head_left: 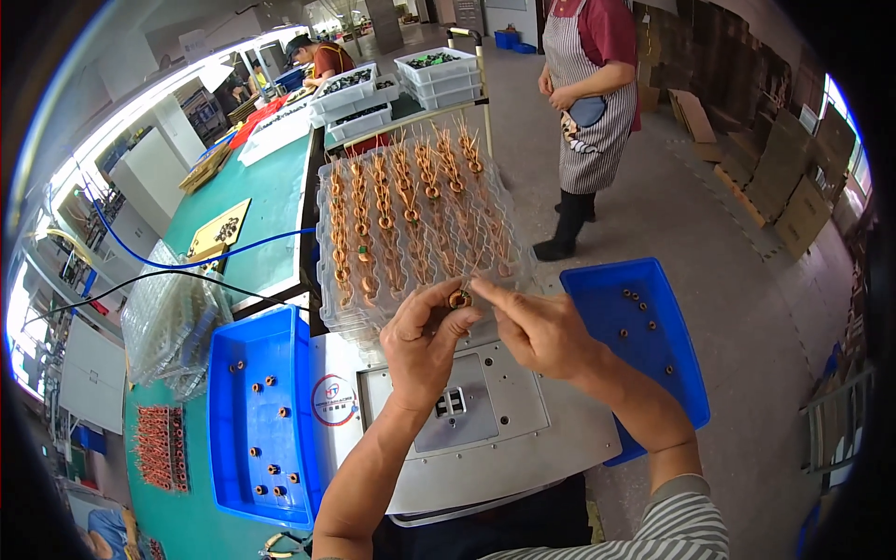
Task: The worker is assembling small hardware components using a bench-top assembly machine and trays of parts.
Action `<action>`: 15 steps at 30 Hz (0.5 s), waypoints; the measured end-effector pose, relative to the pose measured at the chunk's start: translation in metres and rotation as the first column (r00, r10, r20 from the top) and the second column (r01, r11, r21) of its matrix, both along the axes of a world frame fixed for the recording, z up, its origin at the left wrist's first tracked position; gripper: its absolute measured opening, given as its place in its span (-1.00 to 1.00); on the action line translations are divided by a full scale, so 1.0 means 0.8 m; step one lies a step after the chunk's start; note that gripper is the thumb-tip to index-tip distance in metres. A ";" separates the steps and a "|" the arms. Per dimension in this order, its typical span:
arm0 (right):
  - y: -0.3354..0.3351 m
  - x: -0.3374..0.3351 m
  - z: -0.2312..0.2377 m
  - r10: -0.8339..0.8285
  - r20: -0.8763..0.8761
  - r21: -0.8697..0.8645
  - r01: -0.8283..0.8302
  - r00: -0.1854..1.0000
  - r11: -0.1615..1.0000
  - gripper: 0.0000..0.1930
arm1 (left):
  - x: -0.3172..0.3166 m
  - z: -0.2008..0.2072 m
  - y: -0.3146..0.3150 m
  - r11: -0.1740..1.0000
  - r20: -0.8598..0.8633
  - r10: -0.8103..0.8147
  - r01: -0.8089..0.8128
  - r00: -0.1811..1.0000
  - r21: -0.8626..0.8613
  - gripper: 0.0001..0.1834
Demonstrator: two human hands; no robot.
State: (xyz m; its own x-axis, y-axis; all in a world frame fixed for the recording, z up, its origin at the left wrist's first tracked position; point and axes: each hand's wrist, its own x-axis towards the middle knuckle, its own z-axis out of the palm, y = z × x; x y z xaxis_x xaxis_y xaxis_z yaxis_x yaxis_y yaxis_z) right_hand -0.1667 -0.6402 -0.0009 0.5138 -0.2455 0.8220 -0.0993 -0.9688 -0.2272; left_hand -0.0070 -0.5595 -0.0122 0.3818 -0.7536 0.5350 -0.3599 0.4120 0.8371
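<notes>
Between the thumb and fingers of my left hand is a small copper-wound ring coil, held up over the metal machine top. My right hand is closed beside it, its index fingertip reaching the coil's upper edge. Whether that fingertip pinches a wire end cannot be made out, as the thumb is hidden. Just beyond my hands stands a stack of clear plastic trays. Rows of copper coils with long upright wire ends fill the top tray.
A blue bin at left and another blue bin at right hold several loose ring cores. Clear trays lie on the green bench. An aproned person stands beyond the coil trays. White crates sit on a cart.
</notes>
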 end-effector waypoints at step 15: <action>0.051 -0.032 -0.016 0.120 0.107 0.677 -0.161 0.987 0.718 -0.71 | -0.029 -0.022 0.041 0.999 -0.224 -0.007 0.016 0.975 0.037 -0.69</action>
State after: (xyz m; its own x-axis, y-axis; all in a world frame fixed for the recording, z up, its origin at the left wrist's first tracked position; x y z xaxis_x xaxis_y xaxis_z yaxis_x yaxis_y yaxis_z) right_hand -0.1924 -0.5992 -0.0138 0.5502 -0.6782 0.4871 0.0567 -0.5516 -0.8322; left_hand -0.0300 -0.5268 -0.0299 0.4795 -0.7773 0.4074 -0.1571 0.3807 0.9113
